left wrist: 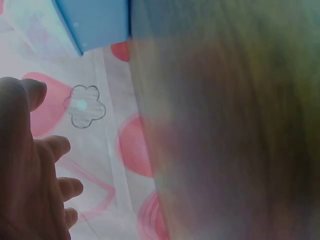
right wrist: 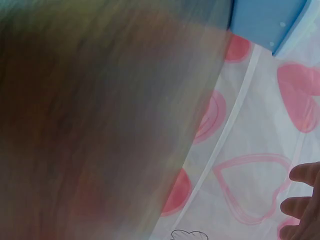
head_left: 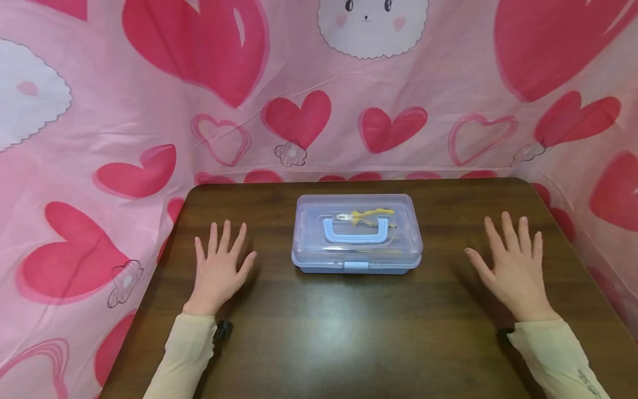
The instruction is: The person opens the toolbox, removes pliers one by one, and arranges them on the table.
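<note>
A closed plastic toolbox (head_left: 356,260) with a clear lid and blue base stands at the back middle of the table. Its light-blue carry handle (head_left: 356,239) lies folded on the lid, and a light-blue latch (head_left: 356,266) is at the front. Through the lid, yellow-handled pliers (head_left: 371,214) show; other contents are too blurred to tell. My left hand (head_left: 219,274) is to the left of the box, fingers spread and holding nothing. To the right, my right hand (head_left: 515,271) is likewise spread, apart from the box. Both wrist views show the blue box side (left wrist: 97,22) beyond the fingers.
The dark wooden table (head_left: 329,343) has a rounded back edge. Pink cloth (head_left: 344,83) with red hearts hangs behind it and along both sides. Dark wrist straps (head_left: 224,331) show at the cuffs of the light sleeves (head_left: 181,349).
</note>
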